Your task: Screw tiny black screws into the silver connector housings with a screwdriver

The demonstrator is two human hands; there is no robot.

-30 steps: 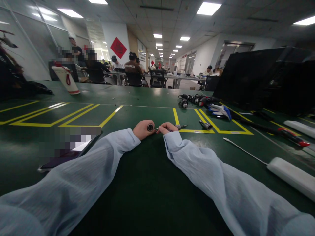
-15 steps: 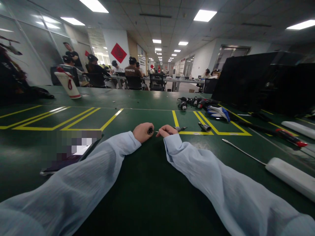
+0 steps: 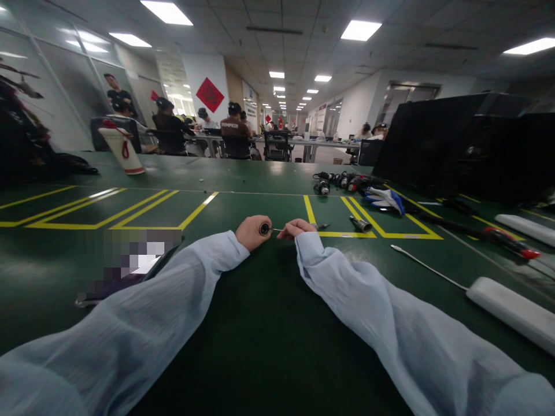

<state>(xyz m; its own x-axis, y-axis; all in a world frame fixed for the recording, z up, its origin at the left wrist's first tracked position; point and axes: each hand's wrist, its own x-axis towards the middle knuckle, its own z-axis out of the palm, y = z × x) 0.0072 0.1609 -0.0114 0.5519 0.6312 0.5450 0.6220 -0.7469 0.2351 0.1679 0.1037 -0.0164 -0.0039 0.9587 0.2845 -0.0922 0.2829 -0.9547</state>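
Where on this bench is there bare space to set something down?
Bare mat lies between the sleeves, and in the yellow boxes between the cup and phone. Right of the right hand it is crowded: metal cylinder, glove, parts pile.

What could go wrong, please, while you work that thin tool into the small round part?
The thin tool in the right hand might slip off the round part and jab the left hand gripping it. The left sleeve lies close to the phone and could nudge it.
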